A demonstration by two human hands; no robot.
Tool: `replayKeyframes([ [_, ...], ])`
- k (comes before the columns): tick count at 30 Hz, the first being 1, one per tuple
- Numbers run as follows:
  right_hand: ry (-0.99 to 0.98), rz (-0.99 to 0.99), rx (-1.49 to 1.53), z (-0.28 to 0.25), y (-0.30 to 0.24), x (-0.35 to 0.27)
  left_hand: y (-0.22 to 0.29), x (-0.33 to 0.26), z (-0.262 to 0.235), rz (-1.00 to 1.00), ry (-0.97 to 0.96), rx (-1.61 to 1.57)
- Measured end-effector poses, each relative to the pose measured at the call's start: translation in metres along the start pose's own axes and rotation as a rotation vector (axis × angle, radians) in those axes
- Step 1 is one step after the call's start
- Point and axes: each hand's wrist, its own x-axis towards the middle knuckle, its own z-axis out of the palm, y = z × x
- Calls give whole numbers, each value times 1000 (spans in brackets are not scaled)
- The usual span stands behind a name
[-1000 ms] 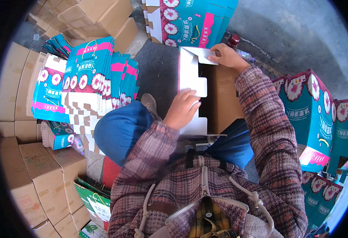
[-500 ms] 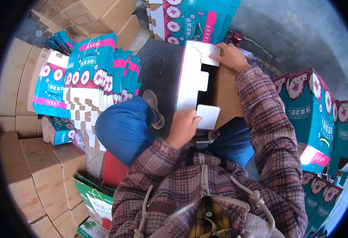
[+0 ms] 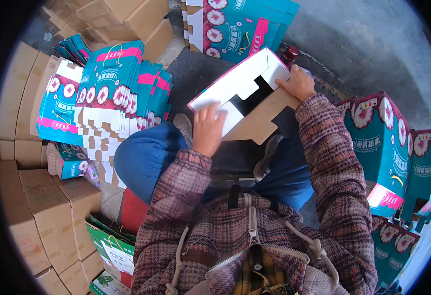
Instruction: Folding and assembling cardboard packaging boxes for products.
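Gap over dark floor between stacked flat cartons and open box; dark-red object beside far corner.

One left hand and one right hand touch one open carton. Two shoes flank the left hand; one dark red container sits beyond the right. Flattened cartons to their left overlap uncountably.

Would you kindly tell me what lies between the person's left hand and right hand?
The head view shows a box, its opening partly uncovered, between the left hand and the right hand.
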Motion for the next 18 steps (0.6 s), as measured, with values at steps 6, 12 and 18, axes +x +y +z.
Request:
replayKeyframes([
  [6, -31, -73, 50, 10, 6, 12, 36, -29, -33, -3, -115, -338],
  [12, -299, -193, 104, 9, 46, 38, 36, -7, -14, -198, -40, -266],
  [18, -201, -445, 75, 0, 66, 29, 30, 11, 1, -452, 55, -344],
])
